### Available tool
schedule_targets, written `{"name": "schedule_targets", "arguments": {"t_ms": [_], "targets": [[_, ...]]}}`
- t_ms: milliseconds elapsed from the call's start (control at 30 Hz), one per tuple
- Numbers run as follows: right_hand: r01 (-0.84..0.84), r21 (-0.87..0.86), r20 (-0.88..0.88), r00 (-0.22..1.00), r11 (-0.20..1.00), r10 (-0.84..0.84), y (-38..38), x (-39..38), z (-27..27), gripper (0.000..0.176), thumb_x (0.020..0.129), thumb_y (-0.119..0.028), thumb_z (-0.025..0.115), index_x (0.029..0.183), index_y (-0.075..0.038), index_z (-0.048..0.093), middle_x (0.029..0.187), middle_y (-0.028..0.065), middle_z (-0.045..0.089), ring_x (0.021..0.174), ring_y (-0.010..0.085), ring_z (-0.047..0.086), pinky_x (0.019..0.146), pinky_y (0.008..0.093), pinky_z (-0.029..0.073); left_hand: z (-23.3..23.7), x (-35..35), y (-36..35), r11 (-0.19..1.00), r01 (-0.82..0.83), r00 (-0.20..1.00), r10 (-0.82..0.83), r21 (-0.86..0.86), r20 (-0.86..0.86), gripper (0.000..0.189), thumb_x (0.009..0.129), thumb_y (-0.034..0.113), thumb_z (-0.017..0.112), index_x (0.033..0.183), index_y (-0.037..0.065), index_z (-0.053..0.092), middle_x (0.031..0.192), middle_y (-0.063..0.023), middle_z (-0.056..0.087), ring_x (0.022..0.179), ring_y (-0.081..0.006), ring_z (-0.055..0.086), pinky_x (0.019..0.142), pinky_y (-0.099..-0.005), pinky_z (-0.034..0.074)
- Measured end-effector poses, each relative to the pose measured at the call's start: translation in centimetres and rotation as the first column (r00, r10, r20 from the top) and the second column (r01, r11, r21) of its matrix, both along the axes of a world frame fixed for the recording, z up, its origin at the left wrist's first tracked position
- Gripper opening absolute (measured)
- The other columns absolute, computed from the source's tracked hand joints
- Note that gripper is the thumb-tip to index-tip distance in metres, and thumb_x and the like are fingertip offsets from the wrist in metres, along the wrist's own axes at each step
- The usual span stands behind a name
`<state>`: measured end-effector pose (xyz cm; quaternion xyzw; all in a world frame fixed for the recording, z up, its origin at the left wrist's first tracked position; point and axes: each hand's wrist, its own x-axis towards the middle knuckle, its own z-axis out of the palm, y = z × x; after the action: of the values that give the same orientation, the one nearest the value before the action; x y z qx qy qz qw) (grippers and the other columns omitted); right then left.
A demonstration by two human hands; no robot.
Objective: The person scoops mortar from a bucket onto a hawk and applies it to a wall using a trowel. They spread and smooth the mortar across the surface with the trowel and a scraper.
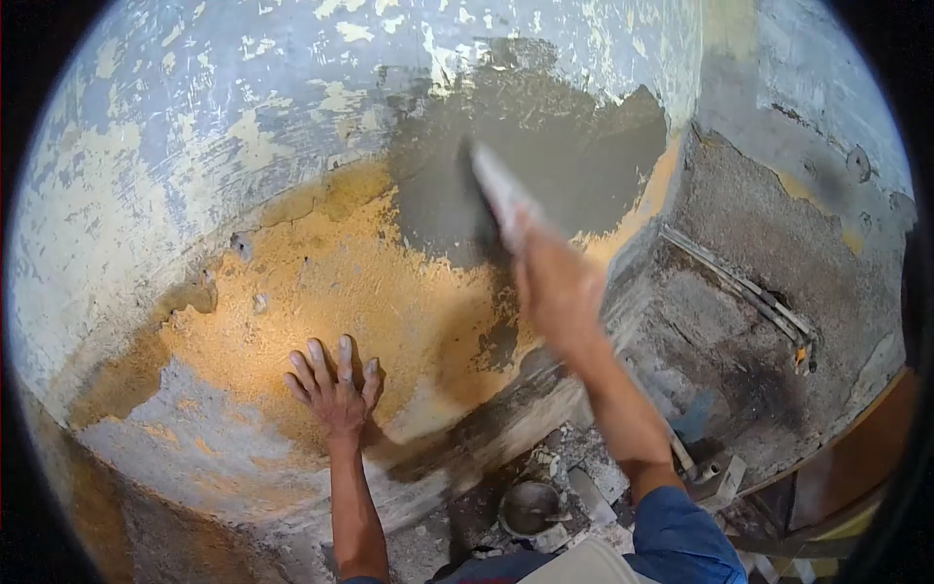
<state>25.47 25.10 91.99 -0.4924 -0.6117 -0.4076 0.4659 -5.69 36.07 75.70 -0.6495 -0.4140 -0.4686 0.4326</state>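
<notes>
My left hand lies flat against the yellow-orange part of the wall, fingers spread, holding nothing. In my right hand is a plastering trowel, blurred by motion, its long narrow blade pointing up and to the left. The blade overlaps a grey patch of wet-looking mortar in the upper middle of the wall. My right fingers are closed around the trowel's handle, which the hand mostly hides.
Above the patch the wall has peeling blue-white paint. A rough side wall meets it at the right, with thin conduits sticking out. Below, a round bowl of grey material stands amid rubble. A brown panel is at lower right.
</notes>
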Motion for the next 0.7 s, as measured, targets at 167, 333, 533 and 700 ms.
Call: {"name": "schedule_targets", "arguments": {"t_ms": [167, 333, 533, 700], "targets": [[0.085, 0.201, 0.06, 0.993, 0.976, -0.099, 4.9, 3.5, 6.9, 0.036, 0.09, -0.007, 0.066, 0.126, -0.009, 0.069, 0.09, 0.0125, 0.072, 0.073, 0.0265, 0.071, 0.063, 0.039, 0.057, -0.2, 0.3, -0.1, 1.0, 0.022, 1.0, -0.022, -0.009, 0.002, 0.067, 0.094, 0.052, 0.065, 0.154, 0.027, 0.048, 0.165, -0.0164, 0.034, 0.153, -0.0438, 0.026, 0.125, -0.0593, 0.013], [-0.074, 0.124, 0.305, 0.952, 0.989, 0.033, 2.2, -2.0, -0.8, 0.038, 0.087, -0.003, 0.066, 0.124, -0.001, 0.068, 0.08, 0.0117, 0.069, 0.071, 0.0238, 0.071, 0.062, 0.0373, 0.057, 0.1, 0.1, -0.8, 0.998, 0.032, 0.999, -0.032, -0.047, -0.004, 0.07, 0.093, 0.046, 0.071, 0.155, 0.025, 0.046, 0.167, -0.0167, 0.03, 0.155, -0.0439, 0.021, 0.124, -0.0601, 0.014], [-0.005, -0.079, -0.184, 0.983, 0.997, -0.009, -0.6, 2.5, 1.1, 0.044, 0.092, -0.004, 0.065, 0.136, -0.007, 0.063, 0.108, 0.0198, 0.076, 0.086, 0.0254, 0.077, 0.065, 0.0367, 0.063, 0.3, -3.3, -1.8, 0.984, 0.178, 0.982, -0.178, -0.004, -0.068, 0.066, 0.094, 0.048, 0.068, 0.154, 0.028, 0.048, 0.166, -0.0173, 0.029, 0.154, -0.0454, 0.02, 0.124, -0.0642, 0.009], [0.089, 0.149, -0.037, 0.996, 0.985, -0.084, 5.9, 3.8, 2.6, 0.057, 0.088, 0.0, 0.065, 0.144, -0.006, 0.057, 0.123, 0.0214, 0.071, 0.101, 0.0281, 0.075, 0.08, 0.0435, 0.062, 1.9, -6.2, -0.6, 0.996, 0.022, 0.999, -0.019, 0.084, -0.042, 0.064, 0.097, 0.053, 0.063, 0.152, 0.026, 0.049, 0.167, -0.018, 0.028, 0.156, -0.0456, 0.017, 0.124, -0.0667, 0.006]]}}
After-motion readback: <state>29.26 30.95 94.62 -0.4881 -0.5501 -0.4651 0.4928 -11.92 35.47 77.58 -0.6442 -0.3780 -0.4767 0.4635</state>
